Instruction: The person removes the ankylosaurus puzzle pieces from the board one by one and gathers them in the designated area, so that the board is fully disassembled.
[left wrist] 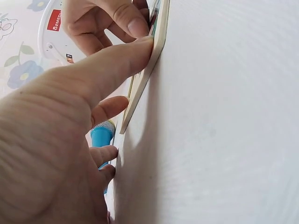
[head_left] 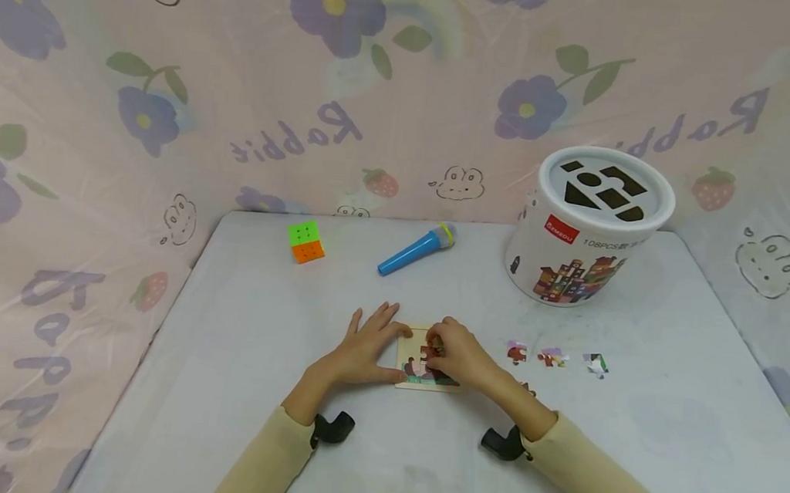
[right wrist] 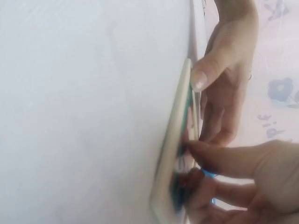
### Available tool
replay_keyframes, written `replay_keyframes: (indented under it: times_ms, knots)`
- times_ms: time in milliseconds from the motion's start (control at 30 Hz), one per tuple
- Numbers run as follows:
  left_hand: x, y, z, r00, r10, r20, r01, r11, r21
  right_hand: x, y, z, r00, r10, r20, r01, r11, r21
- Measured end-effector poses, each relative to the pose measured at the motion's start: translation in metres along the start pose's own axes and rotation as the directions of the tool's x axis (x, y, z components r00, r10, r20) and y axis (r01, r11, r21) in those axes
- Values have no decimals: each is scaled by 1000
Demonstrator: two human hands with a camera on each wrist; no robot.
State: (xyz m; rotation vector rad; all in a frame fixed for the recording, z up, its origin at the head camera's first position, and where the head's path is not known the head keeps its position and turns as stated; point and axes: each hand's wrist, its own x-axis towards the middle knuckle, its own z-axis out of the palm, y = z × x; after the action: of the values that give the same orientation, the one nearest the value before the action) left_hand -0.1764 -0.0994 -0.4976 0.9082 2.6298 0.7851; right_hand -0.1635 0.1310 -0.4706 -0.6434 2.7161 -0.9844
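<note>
A small wooden puzzle board (head_left: 406, 346) lies flat on the white table, with picture pieces fitted in its lower part and bare wood at its upper left. My left hand (head_left: 361, 352) spreads beside it. Its thumb presses the lower left corner and its index finger touches the upper left; the other fingers reach past the board. Over the board's right half, my right hand (head_left: 464, 356) pinches a puzzle piece, mostly hidden under the fingers. In the right wrist view, its thumb and fingers touch the picture surface above the board's pale edge (right wrist: 170, 140).
Loose puzzle pieces lie to the right, among them a reddish one (head_left: 516, 353), another (head_left: 553, 357) and a green-and-white one (head_left: 596, 364). One more (head_left: 528, 388) shows partly behind the right wrist. Farther back are a cube puzzle (head_left: 307, 242), a blue toy microphone (head_left: 414, 251) and a white bucket (head_left: 577, 238).
</note>
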Motion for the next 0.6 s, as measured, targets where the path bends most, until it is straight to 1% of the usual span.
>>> replay_keyframes:
  times_ms: [100, 400, 600]
  knots:
    - [-1, -1, 0, 1000, 7, -7, -7, 1000, -12, 2, -1, 2, 1000, 23, 9, -23, 1000, 17]
    - [-1, 0, -1, 1000, 21, -11, -21, 1000, -20, 3, 3, 2, 998, 44, 42, -46, 997, 63]
    - [-1, 1, -2, 1000, 10, -6, -10, 1000, -1, 2, 5, 3, 999, 14, 30, -16, 997, 78]
